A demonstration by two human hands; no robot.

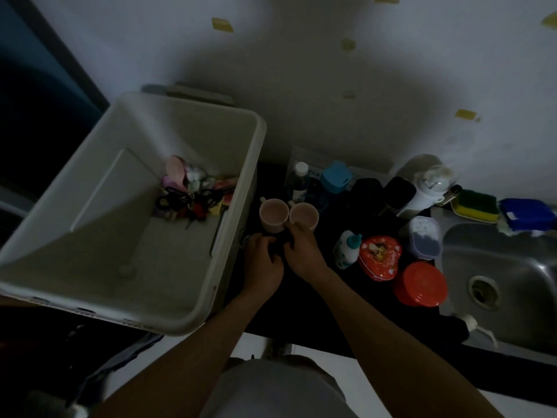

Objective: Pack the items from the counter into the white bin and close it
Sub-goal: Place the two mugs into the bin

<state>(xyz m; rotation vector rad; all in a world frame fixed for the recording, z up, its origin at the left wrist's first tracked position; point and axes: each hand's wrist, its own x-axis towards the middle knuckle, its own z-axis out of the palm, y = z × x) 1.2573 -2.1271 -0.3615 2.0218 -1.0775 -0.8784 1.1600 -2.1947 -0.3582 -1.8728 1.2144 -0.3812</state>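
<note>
The open white bin (pixel 211 267) stands at the left of the dark counter (pixel 346 309), with a pink comb, black hair ties and small colourful items piled in its far right corner (pixel 193 194). Two pink mugs (pixel 273 213) (pixel 304 215) stand side by side just right of the bin. My left hand (pixel 262 263) and my right hand (pixel 304 251) meet directly in front of the mugs, fingers curled round a small dark object (pixel 278 244) that is hard to make out. My right fingertips touch the right mug's base.
Right of the mugs lie a small white bottle (pixel 348 247), a red heart-shaped tin (pixel 380 257), a red round lidded tub (pixel 420 283), a clear box (pixel 423 241), a blue-capped bottle (pixel 333 179), and a white appliance (pixel 422 188). A steel sink (pixel 512 285) and sponges (pixel 476 206) sit far right.
</note>
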